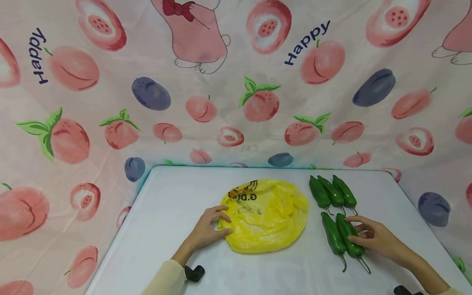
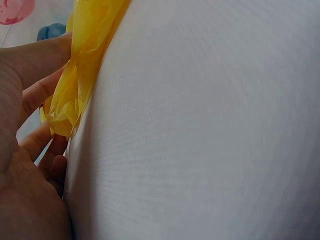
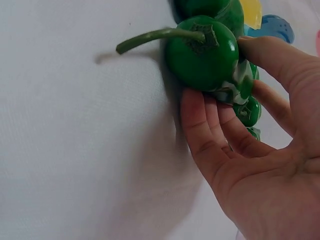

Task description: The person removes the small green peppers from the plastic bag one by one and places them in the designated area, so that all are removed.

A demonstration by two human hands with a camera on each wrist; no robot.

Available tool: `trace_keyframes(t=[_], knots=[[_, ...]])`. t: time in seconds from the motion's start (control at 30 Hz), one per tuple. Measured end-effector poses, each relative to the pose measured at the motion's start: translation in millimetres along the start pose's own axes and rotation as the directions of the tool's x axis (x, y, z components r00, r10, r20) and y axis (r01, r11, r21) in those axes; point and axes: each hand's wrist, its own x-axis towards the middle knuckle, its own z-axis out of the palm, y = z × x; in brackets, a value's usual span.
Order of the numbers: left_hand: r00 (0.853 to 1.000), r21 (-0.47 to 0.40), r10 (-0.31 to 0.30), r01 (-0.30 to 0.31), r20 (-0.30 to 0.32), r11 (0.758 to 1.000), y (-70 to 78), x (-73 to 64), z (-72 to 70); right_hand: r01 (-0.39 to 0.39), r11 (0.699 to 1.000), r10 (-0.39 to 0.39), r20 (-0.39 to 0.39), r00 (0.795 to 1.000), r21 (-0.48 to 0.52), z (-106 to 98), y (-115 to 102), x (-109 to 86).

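Observation:
A flat, crumpled yellow plastic bag (image 1: 269, 221) with dark print lies mid-table. At its left edge is my left hand (image 1: 210, 227), thumb and bent fingers around a fold of the plastic; in the left wrist view the gathered yellow bag (image 2: 82, 65) shows between them. On the right, my right hand (image 1: 376, 237) holds a green pepper (image 1: 346, 231) by its side, thumb and fingers curled around it. The right wrist view shows this pepper (image 3: 200, 60) stem-end first, with fingertips under its side. Another green pepper (image 1: 333, 233) lies just left of it.
Three more green peppers (image 1: 333, 191) lie in a row behind the front pair. The white table (image 1: 147, 213) meets a fruit-printed cloth (image 1: 228, 102) at the back and sides. A black wrist device (image 1: 194, 273) sits by the left sleeve (image 1: 166, 278).

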Motion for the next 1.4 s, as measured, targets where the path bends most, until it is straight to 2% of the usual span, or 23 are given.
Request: trace_keyframes(t=[0.5,0.7,1.1,1.3,1.4], knots=[[1.0,0.004,0.018,-0.018,0.005,1.0,-1.2,1.6,0.8,0.009,1.0,-0.009,0.0,1.0,0.005,-0.8,-2.0,-0.4],[1.0,0.0,0.002,-0.002,0.006,1.0,0.5,2.2,-0.3,0.002,1.0,-0.002,-0.004,1.0,-0.006,-0.6,-3.8,0.1],[1.0,0.015,-0.03,0.03,0.007,0.999,5.8,-3.5,-2.7,0.037,0.999,-0.037,0.017,0.999,-0.011,-1.1,-4.3,3.1],[1.0,0.022,-0.015,0.015,0.006,1.0,7.5,-5.5,-4.4,0.009,0.999,-0.007,0.037,0.999,-0.039,-6.6,-6.2,2.5],[1.0,-0.005,-0.025,0.025,-0.007,1.0,7.2,-5.5,-6.4,-0.005,1.0,0.006,0.051,0.999,-0.017,-11.9,-8.1,1.7]])
